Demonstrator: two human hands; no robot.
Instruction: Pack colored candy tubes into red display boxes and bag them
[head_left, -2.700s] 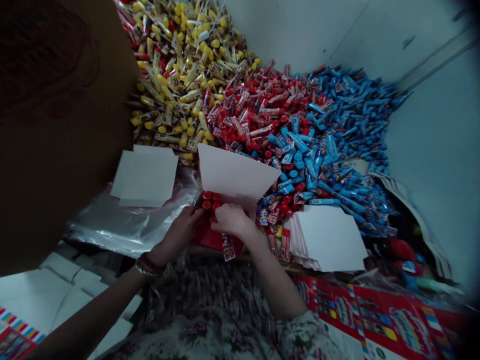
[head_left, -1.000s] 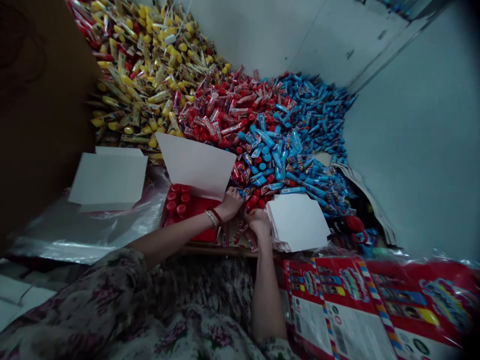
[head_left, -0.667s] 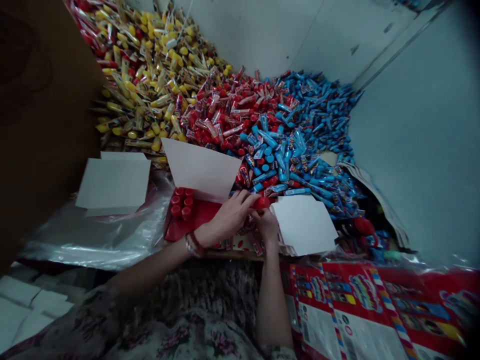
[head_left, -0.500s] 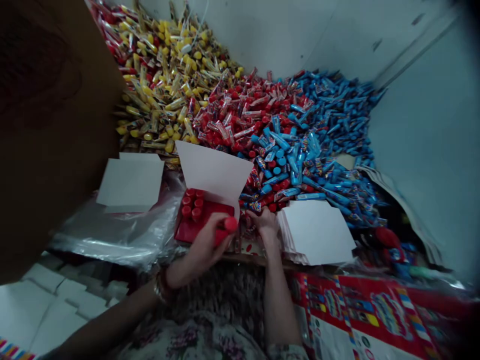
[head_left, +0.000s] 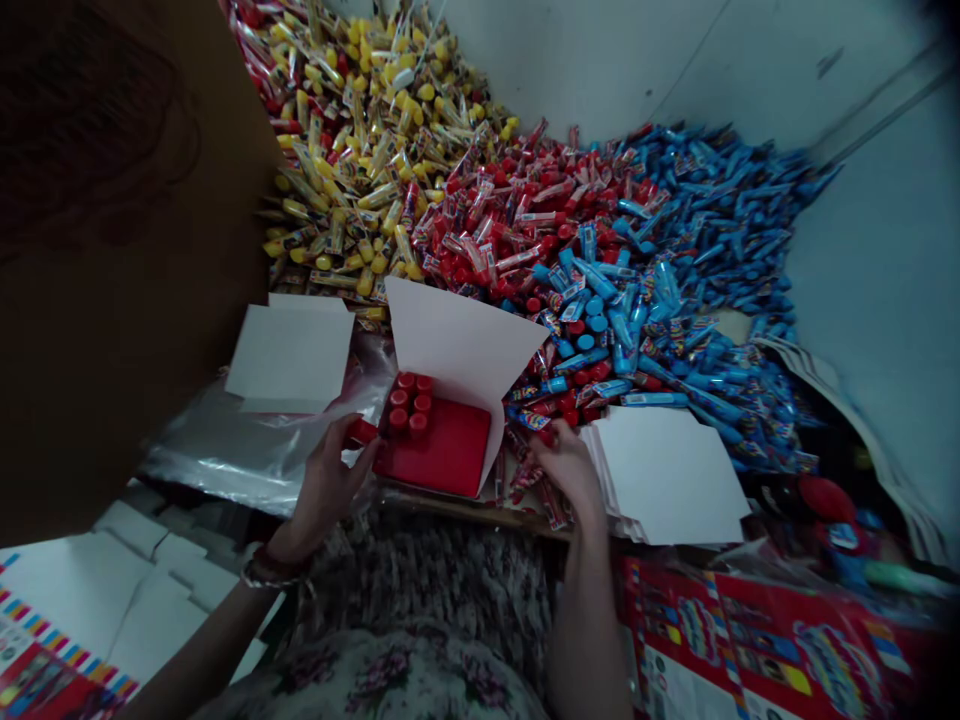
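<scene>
Right hand (head_left: 568,470): fingers curl over whatever it grips among the wrappers; item cannot be identified. Left hand (head_left: 324,490): fingers hide most of a red tube (head_left: 361,432). Printed red carton sheets (head_left: 757,640): cut off by the lower edge, small print unreadable. Red-and-blue object (head_left: 829,510): too dim and blurred to identify. Brown cardboard flap (head_left: 112,250): cut off at left.

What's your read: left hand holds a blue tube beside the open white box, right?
Not quite: in the head view, the left hand holds a red tube, not a blue one. It is beside the open white box, as you said.
</scene>
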